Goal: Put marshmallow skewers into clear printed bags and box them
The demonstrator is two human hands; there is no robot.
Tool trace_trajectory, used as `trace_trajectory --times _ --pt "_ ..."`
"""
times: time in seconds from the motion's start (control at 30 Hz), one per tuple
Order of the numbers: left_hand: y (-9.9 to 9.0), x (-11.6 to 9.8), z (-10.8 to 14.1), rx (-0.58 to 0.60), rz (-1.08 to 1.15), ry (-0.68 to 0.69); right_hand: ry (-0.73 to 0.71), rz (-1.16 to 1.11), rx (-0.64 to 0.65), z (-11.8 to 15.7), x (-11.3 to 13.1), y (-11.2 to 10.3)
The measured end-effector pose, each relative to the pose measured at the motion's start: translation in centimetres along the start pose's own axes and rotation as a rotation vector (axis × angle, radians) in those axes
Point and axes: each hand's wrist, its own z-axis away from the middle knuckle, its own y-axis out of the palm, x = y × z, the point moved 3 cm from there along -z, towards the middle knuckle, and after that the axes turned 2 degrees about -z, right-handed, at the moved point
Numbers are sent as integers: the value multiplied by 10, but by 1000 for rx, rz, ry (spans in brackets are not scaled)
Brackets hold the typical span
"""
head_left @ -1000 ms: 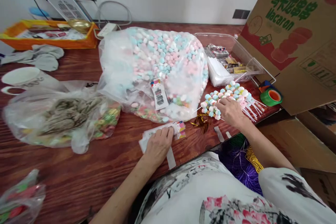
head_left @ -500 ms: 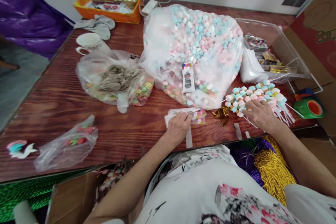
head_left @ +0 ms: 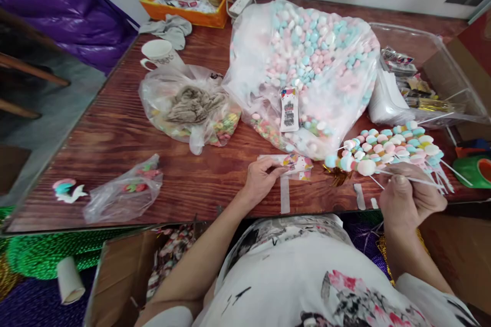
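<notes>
My right hand [head_left: 410, 199] is closed round the white stick of a candy skewer [head_left: 366, 167], threaded with pastel round sweets at its left end. It holds the skewer nearly level, just in front of a pile of similar skewers [head_left: 387, 145]. At the middle of the table's front part, my left hand [head_left: 261, 178] pinches the edge of a clear printed wrapper bag [head_left: 300, 164] between thumb and fingers. More wrappers seem to lie beneath it. Gold twist ties [head_left: 337, 176] lie between the wrapper and the skewers.
A large clear bag of pastel sweets [head_left: 307, 46] fills the table's back middle. Left of it are a smaller bag with a brown cloth [head_left: 195, 104] and a white mug [head_left: 157, 50]. A clear plastic bin [head_left: 452, 61] and green tape roll [head_left: 470, 171] stand at right.
My right hand has lifted one candy skewer off the pile by its stick. My left hand stays at the wrapper, thumb and fingers now plainly pinching it. The view has swung left.
</notes>
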Motion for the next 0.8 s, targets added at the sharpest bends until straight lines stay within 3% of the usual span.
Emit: trace_trajectory --times 0.13,0.3,0.5,0.8 --pt "1 1 5 41 -21 86 205 -309 29 4 3 43" --pt "3 -2 8 26 -68 192 219 -344 145 0 -6 74" --pt "5 0 10 33 -132 241 229 -212 313 1 -17 76" --pt "7 -11 11 129 -191 276 173 -93 331 7 -6 64"
